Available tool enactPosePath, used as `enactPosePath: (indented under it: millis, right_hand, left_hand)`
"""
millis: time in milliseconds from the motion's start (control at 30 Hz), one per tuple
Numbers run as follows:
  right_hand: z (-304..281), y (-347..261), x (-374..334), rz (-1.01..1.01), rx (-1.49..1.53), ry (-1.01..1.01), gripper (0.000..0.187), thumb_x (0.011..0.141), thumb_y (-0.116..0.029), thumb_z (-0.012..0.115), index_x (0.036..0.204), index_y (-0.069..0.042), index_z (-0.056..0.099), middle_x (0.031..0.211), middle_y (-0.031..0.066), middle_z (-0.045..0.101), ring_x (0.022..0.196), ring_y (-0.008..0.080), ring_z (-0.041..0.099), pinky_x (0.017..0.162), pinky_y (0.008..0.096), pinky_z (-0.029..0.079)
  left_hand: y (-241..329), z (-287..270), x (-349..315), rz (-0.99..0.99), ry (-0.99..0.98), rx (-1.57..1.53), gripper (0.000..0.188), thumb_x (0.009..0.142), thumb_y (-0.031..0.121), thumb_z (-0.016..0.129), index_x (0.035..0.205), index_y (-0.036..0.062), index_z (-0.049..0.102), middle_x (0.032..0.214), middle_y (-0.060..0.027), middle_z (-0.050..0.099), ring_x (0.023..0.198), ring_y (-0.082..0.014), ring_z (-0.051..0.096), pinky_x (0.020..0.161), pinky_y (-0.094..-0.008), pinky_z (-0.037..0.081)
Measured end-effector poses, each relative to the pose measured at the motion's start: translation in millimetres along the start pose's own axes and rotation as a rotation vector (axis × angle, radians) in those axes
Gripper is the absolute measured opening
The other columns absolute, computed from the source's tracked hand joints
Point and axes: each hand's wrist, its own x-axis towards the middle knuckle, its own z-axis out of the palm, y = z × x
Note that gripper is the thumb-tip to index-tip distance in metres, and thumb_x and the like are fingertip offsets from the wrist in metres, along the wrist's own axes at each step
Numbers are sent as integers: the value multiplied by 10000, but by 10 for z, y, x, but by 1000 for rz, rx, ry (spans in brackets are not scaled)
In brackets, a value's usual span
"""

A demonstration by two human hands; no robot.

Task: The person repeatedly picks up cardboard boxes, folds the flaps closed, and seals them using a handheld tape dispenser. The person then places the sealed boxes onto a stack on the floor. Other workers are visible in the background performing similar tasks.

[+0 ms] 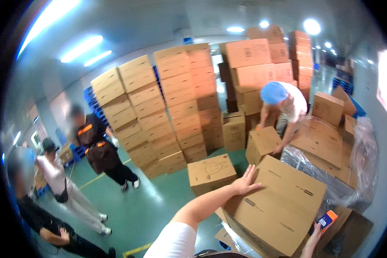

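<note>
A large brown cardboard box [284, 193] stands right in front of me, its top flaps closed together. My left hand [246, 182] lies flat on its far left edge, fingers stretched out. At the box's near right side my right hand [312, 241] is closed round a small blue-and-orange handheld thing [327, 219] with a pale label; its exact kind does not show. Beyond the box, a co-worker in a blue cap [284, 101] bends over a smaller carton [263, 144] with both hands on it.
Another carton [211, 172] with a rabbit drawing sits on the green floor [150, 210]. Tall carton stacks [172, 103] rise behind. Flattened cardboard [318, 139] and clear plastic wrap [363, 155] lie at the right. Several people, one in a dark apron [99, 148], stand at the left.
</note>
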Motion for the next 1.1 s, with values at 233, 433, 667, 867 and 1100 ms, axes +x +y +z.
enactPosePath:
  millis: [233,433,667,867,1100]
  right_hand:
    - [608,-887,-553,-226,-533,-441,276,868,-196,535,1040,16,575,895,85,582,872,183,522,882,319,358]
    - [1890,-1160,-1649,-505,-557,-675,423,694,-129,661,1084,1,565,1112,156,470,1081,277,411,964,389,292]
    - [3816,-258,-2528,-473,-506,-1095,531,643,-291,766,1093,-68,594,1155,200,422,1104,340,409,945,410,351]
    - [4236,311,-3180,-93,-307,-1097,281,733,-123,683,1013,-143,663,1021,143,580,960,244,550,869,331,427]
    - [2695,709,-2752,93,-498,-975,209,813,-68,590,1012,-74,652,963,64,638,885,145,578,812,278,450]
  left_hand:
    - [-23,-584,-826,-420,89,-180,791,731,613,563,1118,-64,426,1080,-261,543,1016,-357,535,850,-402,427]
    - [-514,-1476,-2932,-562,639,-226,698,777,423,623,1233,-26,347,1088,-263,541,1022,-375,533,861,-407,428]
    - [-1601,-1462,-4583,-546,1176,-5,697,785,297,650,1286,4,266,1194,-213,469,1065,-347,501,892,-395,404]
    - [-3572,-1249,-4990,-1036,753,40,648,812,389,586,1281,11,347,1312,-220,375,1162,-341,429,949,-390,362]
    - [-4071,-1018,-4727,-1120,275,7,519,804,398,584,1130,-3,533,1113,-216,559,1051,-341,527,900,-381,413]
